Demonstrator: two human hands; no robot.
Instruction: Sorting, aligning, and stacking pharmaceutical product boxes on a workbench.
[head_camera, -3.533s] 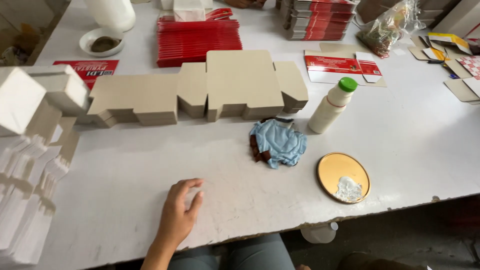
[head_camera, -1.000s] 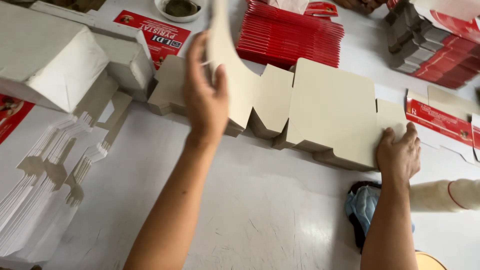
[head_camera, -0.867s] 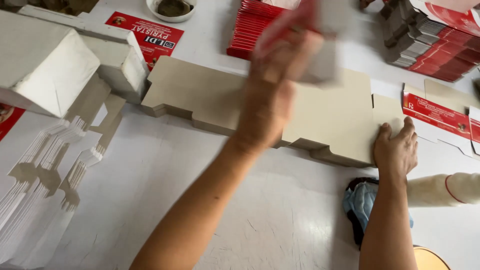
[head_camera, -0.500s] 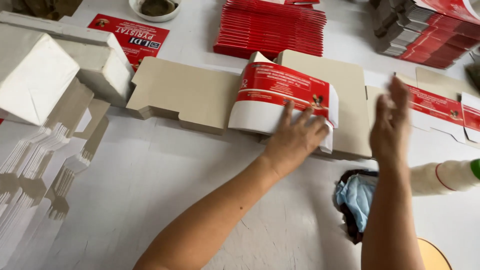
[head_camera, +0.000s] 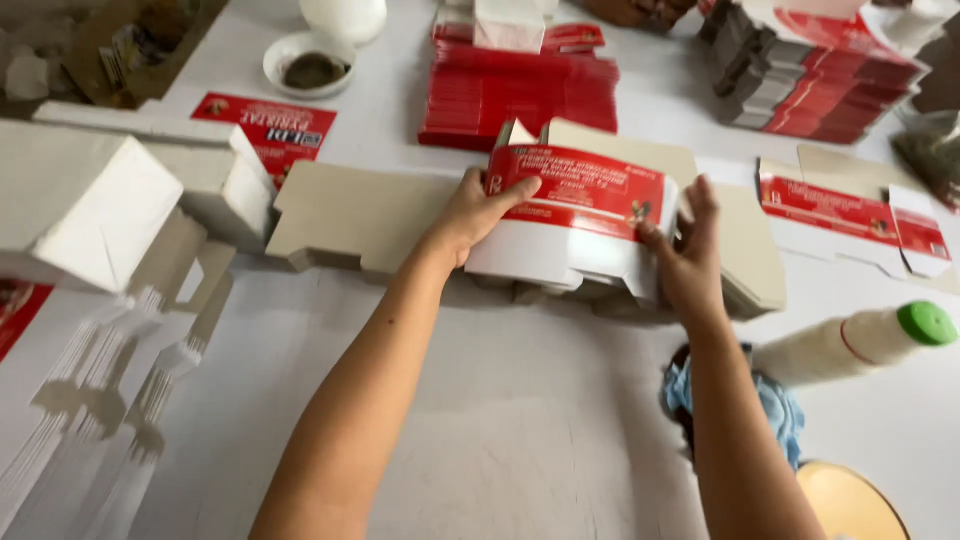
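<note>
a white bottle with a green cap lies over a blue cloth; a small dish and stacked red cartons sit farther back on the desk.

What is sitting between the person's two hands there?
In the head view, a red-and-white carton blank spans the gap between the left hand and the right hand, both gripping its ends, above a stack of grey blanks.

The carton hides most fingers of both hands; the yellow plate is cut off.
</note>
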